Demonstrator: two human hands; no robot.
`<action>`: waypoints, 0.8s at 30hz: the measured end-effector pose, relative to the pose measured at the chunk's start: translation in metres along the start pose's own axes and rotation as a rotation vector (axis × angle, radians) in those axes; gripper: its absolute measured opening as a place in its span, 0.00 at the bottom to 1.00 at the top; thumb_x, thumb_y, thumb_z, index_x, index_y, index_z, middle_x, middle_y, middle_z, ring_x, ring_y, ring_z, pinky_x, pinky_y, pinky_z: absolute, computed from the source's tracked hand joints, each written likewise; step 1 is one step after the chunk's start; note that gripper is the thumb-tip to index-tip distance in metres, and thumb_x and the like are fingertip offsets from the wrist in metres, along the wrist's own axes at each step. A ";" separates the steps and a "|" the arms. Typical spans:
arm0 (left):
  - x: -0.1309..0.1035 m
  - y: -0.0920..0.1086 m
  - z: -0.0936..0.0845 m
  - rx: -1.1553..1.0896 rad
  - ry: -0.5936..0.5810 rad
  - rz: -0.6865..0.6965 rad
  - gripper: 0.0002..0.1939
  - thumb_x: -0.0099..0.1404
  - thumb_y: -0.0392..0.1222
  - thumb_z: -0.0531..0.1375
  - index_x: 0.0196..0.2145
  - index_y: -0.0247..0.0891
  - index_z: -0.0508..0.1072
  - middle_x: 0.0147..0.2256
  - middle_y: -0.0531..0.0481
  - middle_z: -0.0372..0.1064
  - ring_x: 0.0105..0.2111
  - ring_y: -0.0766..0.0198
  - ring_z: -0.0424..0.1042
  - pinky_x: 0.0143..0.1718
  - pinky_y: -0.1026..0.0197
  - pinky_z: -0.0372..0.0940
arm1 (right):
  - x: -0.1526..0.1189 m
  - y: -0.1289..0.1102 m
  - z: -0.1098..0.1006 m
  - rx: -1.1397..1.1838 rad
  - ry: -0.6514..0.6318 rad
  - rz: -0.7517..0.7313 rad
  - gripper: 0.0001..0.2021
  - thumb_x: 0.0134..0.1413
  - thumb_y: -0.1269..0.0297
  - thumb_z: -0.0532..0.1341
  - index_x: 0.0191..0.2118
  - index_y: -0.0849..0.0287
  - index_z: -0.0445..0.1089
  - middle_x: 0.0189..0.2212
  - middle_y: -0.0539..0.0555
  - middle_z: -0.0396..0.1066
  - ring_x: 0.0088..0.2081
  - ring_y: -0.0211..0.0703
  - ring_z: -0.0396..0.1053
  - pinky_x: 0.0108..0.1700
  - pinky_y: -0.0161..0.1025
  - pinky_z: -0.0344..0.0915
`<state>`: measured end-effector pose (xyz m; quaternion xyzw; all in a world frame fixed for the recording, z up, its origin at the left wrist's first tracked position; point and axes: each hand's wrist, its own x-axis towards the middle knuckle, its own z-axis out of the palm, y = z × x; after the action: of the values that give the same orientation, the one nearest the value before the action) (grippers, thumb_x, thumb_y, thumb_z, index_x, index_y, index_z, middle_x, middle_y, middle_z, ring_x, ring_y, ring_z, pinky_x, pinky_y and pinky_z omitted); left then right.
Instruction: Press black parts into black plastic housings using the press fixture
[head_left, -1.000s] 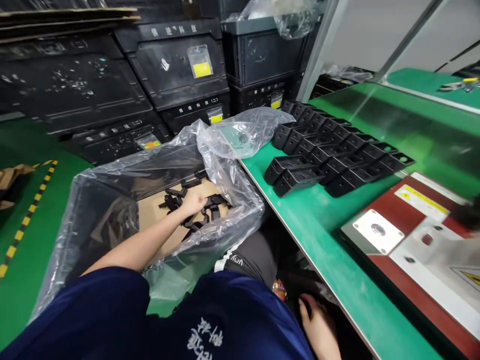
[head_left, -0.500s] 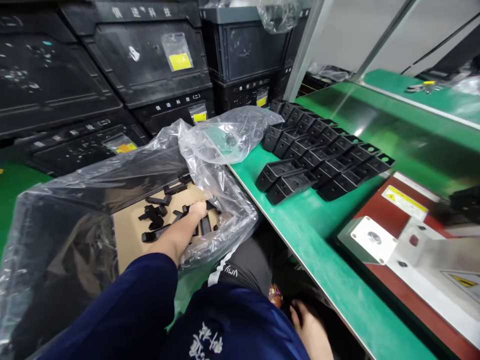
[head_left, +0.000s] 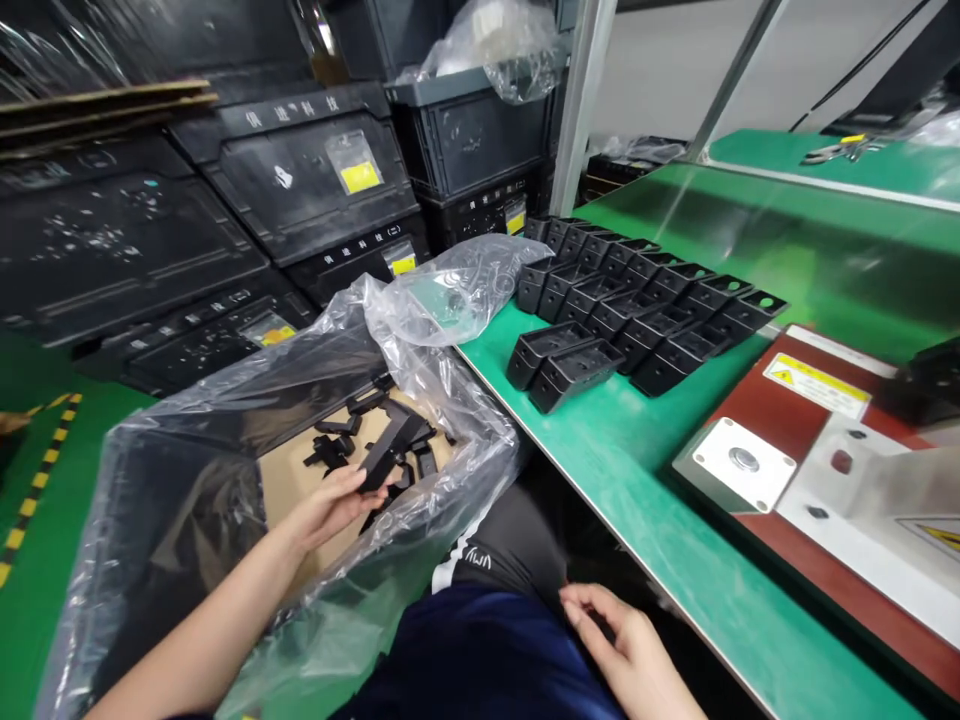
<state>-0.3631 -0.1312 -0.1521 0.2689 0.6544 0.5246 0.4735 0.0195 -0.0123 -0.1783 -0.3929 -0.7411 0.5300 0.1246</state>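
Note:
My left hand point(head_left: 330, 508) is raised over the plastic-lined bin, closed on one end of a long black plastic part point(head_left: 388, 448). This part slants up and away from the fingers. Below it, several loose black parts point(head_left: 330, 452) lie on a cardboard sheet point(head_left: 281, 492) in the bin; some are hidden behind the held part. My right hand point(head_left: 622, 635) hovers near my thigh, beside the green table's edge. Its fingers are curled with thumb and forefinger tips together, and nothing shows between them.
Rows of black hollow housings point(head_left: 660, 300) stand on the green table point(head_left: 600, 465), two set apart in front. A red and silver machine point(head_left: 750, 460) sits to the right. Clear plastic lining point(head_left: 480, 275) spills onto the table corner. Stacked black crates point(head_left: 300, 170) rise behind the bin.
My left hand has come up from among the loose parts, now with a long black part in it. My right hand has moved up from lower beside the lap. The view has shifted slightly.

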 end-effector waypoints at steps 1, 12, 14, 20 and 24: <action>-0.007 0.007 0.012 -0.131 -0.109 0.018 0.21 0.58 0.53 0.64 0.41 0.32 0.75 0.38 0.38 0.75 0.35 0.56 0.76 0.37 0.55 0.73 | 0.004 -0.014 0.001 0.040 -0.055 -0.028 0.17 0.60 0.47 0.56 0.41 0.53 0.75 0.36 0.55 0.75 0.38 0.46 0.74 0.42 0.39 0.72; -0.021 0.034 0.202 -0.368 -0.908 -0.059 0.26 0.56 0.53 0.68 0.48 0.36 0.73 0.39 0.44 0.70 0.38 0.62 0.70 0.40 0.62 0.65 | -0.024 -0.072 -0.010 0.496 0.370 -0.244 0.29 0.57 0.51 0.62 0.62 0.51 0.58 0.51 0.57 0.68 0.46 0.46 0.70 0.50 0.46 0.68; -0.025 0.028 0.221 -0.289 -0.936 -0.028 0.29 0.55 0.52 0.69 0.52 0.39 0.70 0.42 0.45 0.69 0.41 0.60 0.69 0.43 0.61 0.64 | -0.033 -0.069 -0.010 0.513 0.446 -0.253 0.29 0.55 0.52 0.64 0.60 0.52 0.59 0.48 0.56 0.69 0.43 0.45 0.70 0.46 0.44 0.69; -0.034 0.018 0.247 -0.099 -0.907 0.066 0.23 0.56 0.51 0.68 0.46 0.37 0.71 0.38 0.44 0.72 0.40 0.58 0.72 0.43 0.58 0.66 | -0.049 -0.060 -0.010 0.401 0.575 -0.291 0.25 0.54 0.57 0.64 0.56 0.54 0.62 0.48 0.56 0.70 0.49 0.48 0.68 0.49 0.43 0.68; -0.038 0.024 0.243 0.095 -0.787 0.169 0.24 0.56 0.48 0.67 0.48 0.38 0.71 0.45 0.41 0.73 0.43 0.53 0.73 0.46 0.54 0.68 | -0.050 -0.056 -0.011 0.359 0.504 -0.343 0.25 0.53 0.61 0.66 0.56 0.51 0.62 0.49 0.54 0.69 0.49 0.46 0.69 0.52 0.44 0.67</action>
<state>-0.1320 -0.0513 -0.1173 0.5235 0.4223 0.3880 0.6301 0.0341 -0.0482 -0.1127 -0.3530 -0.6373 0.5094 0.4580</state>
